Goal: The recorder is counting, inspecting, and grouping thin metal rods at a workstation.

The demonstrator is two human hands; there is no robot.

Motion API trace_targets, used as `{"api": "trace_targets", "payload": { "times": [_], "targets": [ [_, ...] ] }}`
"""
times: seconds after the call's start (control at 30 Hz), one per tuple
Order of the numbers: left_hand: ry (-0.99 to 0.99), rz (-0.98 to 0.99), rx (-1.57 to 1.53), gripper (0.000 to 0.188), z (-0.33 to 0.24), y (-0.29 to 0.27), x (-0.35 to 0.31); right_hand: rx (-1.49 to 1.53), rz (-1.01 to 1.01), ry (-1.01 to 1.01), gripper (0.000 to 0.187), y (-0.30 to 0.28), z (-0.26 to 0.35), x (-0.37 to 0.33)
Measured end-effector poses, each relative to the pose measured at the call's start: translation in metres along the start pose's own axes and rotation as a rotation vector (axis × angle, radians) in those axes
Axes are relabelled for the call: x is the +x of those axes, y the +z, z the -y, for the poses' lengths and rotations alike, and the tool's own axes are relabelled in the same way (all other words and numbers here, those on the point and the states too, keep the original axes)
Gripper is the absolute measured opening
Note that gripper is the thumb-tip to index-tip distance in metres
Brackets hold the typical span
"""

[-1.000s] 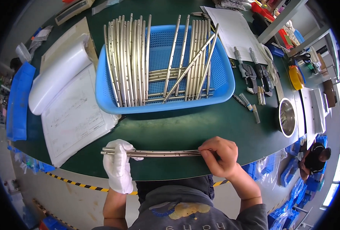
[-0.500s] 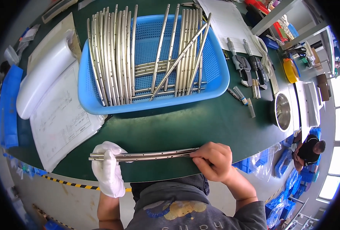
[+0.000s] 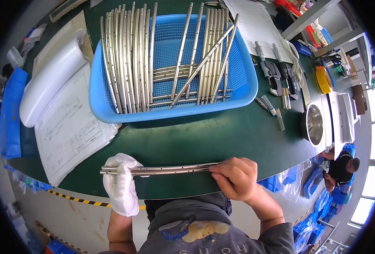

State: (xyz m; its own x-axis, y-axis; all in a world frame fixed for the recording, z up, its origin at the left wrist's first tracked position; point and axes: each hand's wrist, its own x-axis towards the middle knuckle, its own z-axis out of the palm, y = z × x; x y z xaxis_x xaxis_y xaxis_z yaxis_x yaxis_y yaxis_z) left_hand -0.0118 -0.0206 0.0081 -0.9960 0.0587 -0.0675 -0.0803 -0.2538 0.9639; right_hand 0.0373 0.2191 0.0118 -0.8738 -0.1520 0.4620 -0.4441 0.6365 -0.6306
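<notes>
My left hand (image 3: 122,186), in a white glove, is closed round the left part of a few thin metal rods (image 3: 170,170) held side by side. Small dark holes dot the rods along their length. At their other end my bare right hand (image 3: 237,178) pinches the tips between thumb and fingers. The rods lie level across my front, above the near edge of the green table (image 3: 162,139). Beyond them stands a blue plastic basket (image 3: 175,113) with many similar metal rods (image 3: 128,63) leaning over its far rim and some lying crosswise inside.
Drawing sheets (image 3: 75,131) and a white roll (image 3: 54,80) lie at the left. To the right are micrometers (image 3: 268,72), marker pens (image 3: 268,105), a steel bowl (image 3: 313,125) and yellow tape (image 3: 323,79). Another person (image 3: 342,169) sits farther off at the right.
Both hands keep their hold on the rods, which stay nearly in place. The basket and table items have shifted slightly right and up in the view.
</notes>
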Motion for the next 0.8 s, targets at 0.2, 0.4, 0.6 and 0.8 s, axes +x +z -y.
{"api": "trace_targets", "payload": {
  "times": [0.2,0.4,0.6,0.8],
  "targets": [
    [0.017,0.004,0.01,0.016,0.002,-0.003,-0.001,-0.162,0.069,-0.037,0.017,-0.008,0.011,0.01],
    [0.059,0.045,0.034,0.023,-0.001,-0.001,-0.001,-0.287,0.152,-0.054,0.017,-0.01,0.017,0.012],
    [-0.018,0.018,-0.073,0.016,0.001,-0.001,-0.004,-0.237,0.107,-0.056,0.016,-0.005,0.01,0.007],
    [-0.037,-0.031,-0.113,0.013,-0.001,0.004,-0.007,-0.25,0.055,-0.028,0.014,0.0,0.013,0.005]
  ]
}}
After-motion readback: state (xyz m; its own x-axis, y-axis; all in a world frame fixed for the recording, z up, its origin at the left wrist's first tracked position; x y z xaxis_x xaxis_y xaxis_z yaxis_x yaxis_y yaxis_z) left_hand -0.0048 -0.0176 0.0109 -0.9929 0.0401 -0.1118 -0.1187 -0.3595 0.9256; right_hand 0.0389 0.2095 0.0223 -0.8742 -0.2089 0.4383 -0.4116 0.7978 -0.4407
